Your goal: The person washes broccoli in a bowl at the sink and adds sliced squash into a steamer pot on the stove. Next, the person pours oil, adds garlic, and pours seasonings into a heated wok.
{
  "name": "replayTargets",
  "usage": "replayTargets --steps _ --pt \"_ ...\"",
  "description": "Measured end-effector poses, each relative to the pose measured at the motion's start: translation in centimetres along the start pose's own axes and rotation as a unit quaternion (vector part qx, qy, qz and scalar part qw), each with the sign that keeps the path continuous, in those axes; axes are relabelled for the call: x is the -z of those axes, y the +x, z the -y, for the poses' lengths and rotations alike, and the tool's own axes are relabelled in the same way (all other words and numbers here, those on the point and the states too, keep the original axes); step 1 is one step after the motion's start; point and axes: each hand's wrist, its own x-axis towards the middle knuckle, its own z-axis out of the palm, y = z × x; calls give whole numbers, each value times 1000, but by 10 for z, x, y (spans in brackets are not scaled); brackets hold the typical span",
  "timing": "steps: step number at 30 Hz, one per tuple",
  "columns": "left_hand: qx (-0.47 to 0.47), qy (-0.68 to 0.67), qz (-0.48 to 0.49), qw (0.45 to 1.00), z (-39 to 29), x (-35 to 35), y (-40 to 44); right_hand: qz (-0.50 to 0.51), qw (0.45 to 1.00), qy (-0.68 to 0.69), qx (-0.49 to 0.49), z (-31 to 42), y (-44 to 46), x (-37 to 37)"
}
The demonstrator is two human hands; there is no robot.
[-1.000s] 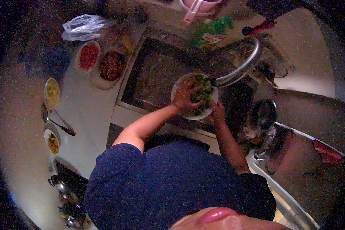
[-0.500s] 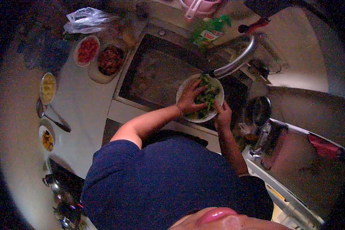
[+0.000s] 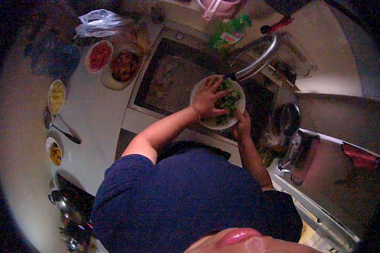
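A white bowl (image 3: 197,89) holding chopped green leafy vegetables (image 3: 229,101) is over the sink (image 3: 164,71), just below the faucet (image 3: 261,59) spout. My left hand (image 3: 209,100) lies on the greens with its fingers spread, covering part of them. On the bowl's near right side, my right hand (image 3: 242,125) grips the rim; its fingers underneath are hidden. Whether water is running cannot be made out in the dim picture.
Left on the counter are a bowl of red food (image 3: 99,57), a container of dark reddish food (image 3: 124,66), a dish of yellow pieces (image 3: 56,97), a ladle (image 3: 67,134) and a small dish (image 3: 55,152). A green bottle (image 3: 230,33) stands behind the sink; a metal pan (image 3: 288,120) is at right.
The bowl has shifted slightly left and up with both hands. My left hand has moved up a little over the greens, fingers still spread. My right hand keeps its hold on the rim.
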Motion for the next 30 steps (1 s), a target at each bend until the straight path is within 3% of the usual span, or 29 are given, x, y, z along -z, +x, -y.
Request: replayTargets --steps 2,5,8,10,13,15,17,19,22,24,26,28,30 --pt "-5 -12 0 1000 2 -6 -3 9 1000 -17 21 2 -4 -1" --pt "-21 6 15 1000 2 -6 -4 -21 998 47 -23 -8 0 9" --pt "-14 59 74 995 14 -19 -2 70 984 120 -109 -40 34 36" --pt "13 61 122 991 23 -1 0 108 986 100 -80 -65 62 42" --pt "-12 104 113 988 49 5 7 106 988 77 -81 -65 80 13" --pt "-11 130 35 991 52 11 6 119 989 69 -59 -29 58 -28" --pt "-1 136 -5 991 49 12 13 81 960 211 -167 -21 89 -21" --pt "18 121 -11 992 48 11 22 78 954 236 -167 -31 116 -5" --pt "9 116 36 993 53 0 29 112 982 139 -69 -54 133 27" --pt "11 128 77 989 41 -2 37 121 980 140 -68 -50 124 47" --pt "13 106 74 991 35 -4 32 72 993 98 13 -29 88 8" --pt "15 56 31 998 40 -14 17 73 994 84 -2 -28 76 -2" --pt "22 45 14 999 49 -15 2 124 981 98 -111 -51 92 22"
